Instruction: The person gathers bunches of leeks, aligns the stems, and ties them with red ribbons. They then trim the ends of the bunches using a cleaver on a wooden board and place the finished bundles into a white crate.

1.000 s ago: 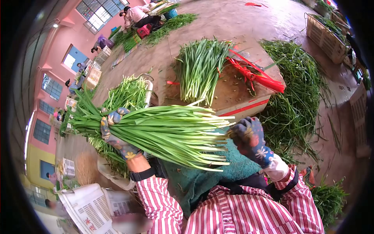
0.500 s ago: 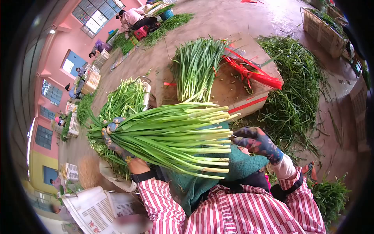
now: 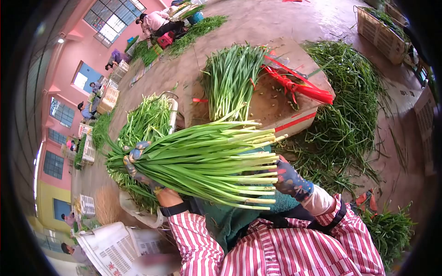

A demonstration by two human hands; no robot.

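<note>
Lying between left fingers (image 3: 137, 148) and right hand (image 3: 291, 181), scallion bundle (image 3: 202, 161).

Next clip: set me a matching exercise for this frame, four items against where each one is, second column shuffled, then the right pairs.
Items
1. bunch of greens
2. red ties
3. left hand
4. right hand

Places
a. lying on the wooden board
b. wrapped around the leafy part of the bunch
c. at the pale cut ends of the stalks
d. held crosswise in front of the person's chest

Pairs: 1-d, 2-a, 3-b, 4-c
</note>
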